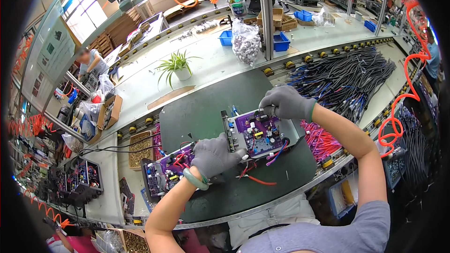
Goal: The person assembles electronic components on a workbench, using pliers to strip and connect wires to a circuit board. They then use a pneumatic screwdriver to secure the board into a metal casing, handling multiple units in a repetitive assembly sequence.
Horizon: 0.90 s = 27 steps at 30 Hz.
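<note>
A metal chassis with a purple circuit board (258, 133) lies on the dark green mat (213, 105) in front of me. My left hand (218, 154), in a grey glove, grips the chassis by its near left corner. At its far right corner my right hand (287, 103), gloved too, is closed with thumb and fingers pinched together. What those fingers hold, if anything, is too small to make out. Red and blue wires (277, 152) hang off the near edge of the chassis. Partly behind my left wrist sits a second chassis with a purple board (164, 174).
Black cables (342, 77) and pink-red wires (321, 140) lie in heaps at the right. A potted plant (180, 71) and a bag of small parts (245, 42) stand beyond the mat. At the left are a parts box (140, 152) and more chassis (83, 178). An orange coiled hose (407, 89) hangs right.
</note>
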### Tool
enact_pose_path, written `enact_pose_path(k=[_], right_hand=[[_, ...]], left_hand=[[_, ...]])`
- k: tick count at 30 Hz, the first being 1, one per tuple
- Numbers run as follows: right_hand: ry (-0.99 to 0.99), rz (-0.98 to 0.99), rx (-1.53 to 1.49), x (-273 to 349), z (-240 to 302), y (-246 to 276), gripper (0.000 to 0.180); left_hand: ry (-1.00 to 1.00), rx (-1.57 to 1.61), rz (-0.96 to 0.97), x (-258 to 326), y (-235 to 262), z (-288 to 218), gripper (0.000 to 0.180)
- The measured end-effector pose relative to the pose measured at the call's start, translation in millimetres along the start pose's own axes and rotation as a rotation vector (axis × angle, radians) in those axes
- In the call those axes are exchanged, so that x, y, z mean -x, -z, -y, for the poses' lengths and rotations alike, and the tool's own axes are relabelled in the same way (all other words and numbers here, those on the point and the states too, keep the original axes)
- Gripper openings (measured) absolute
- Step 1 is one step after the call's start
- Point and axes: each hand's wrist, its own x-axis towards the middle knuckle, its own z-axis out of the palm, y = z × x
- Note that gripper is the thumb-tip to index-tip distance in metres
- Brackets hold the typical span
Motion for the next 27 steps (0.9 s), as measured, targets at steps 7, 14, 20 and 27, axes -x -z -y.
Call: enact_pose_path(k=[7, 14, 20, 27], right_hand=[[0.189, 0.448, 0.858, -33.8, 9.0, 3.6, 0.007], [0.213, 0.644, 0.919, -48.5, 20.7, 7.4, 0.008], [0.196, 0.653, 0.879, -49.5, 18.7, 5.4, 0.01], [0.153, 0.841, 0.91, -73.5, 28.2, 7.1, 0.014]], left_hand=[[0.003, -0.018, 0.013, -1.3, 4.6, -5.9, 0.067], [-0.022, -0.006, -0.03, 0.1, 2.0, -3.7, 0.066], [0.02, -0.024, -0.017, -0.8, -1.7, -2.1, 0.052], [0.021, 0.051, 0.001, 1.4, 9.4, -9.1, 0.065]])
